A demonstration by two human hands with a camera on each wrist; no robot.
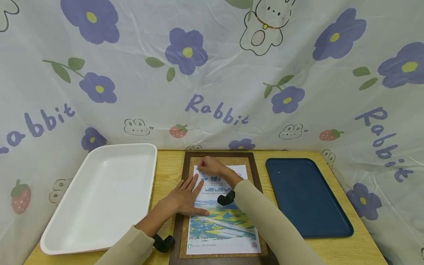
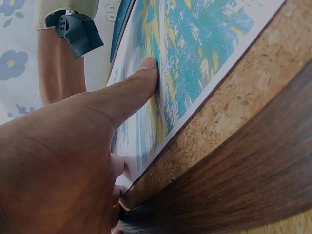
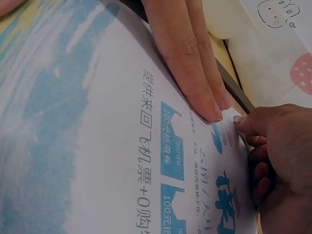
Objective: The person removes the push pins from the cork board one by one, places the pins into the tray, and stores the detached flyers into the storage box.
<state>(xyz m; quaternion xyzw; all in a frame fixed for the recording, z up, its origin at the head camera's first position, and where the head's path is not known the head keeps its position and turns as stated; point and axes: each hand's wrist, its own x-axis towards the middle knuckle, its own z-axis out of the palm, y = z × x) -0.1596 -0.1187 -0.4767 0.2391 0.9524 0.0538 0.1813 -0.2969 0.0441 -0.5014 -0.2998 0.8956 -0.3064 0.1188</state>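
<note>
A printed poster (image 1: 225, 217) with a blue, yellow and green landscape lies on a cork board (image 1: 183, 250) in a dark wooden frame. My left hand (image 1: 185, 198) rests spread on the poster's left side, thumb and fingers straight. At the poster's far left corner is my right hand (image 1: 210, 166), fingers curled under. Its thumb (image 3: 253, 122) presses at that corner, where a small shiny grey bit, seemingly a thumbtack (image 3: 237, 118), shows at the tip. Most of it is hidden by the thumb. The left fingertips (image 3: 217, 114) lie close beside it.
To the left stands a large white tray (image 1: 152, 173). A dark blue tray (image 1: 304, 198) lies on the right, with a tiny shiny piece (image 1: 278, 172) near its upper left. Behind the wooden table (image 1: 169, 165) hangs a patterned curtain (image 1: 215, 73).
</note>
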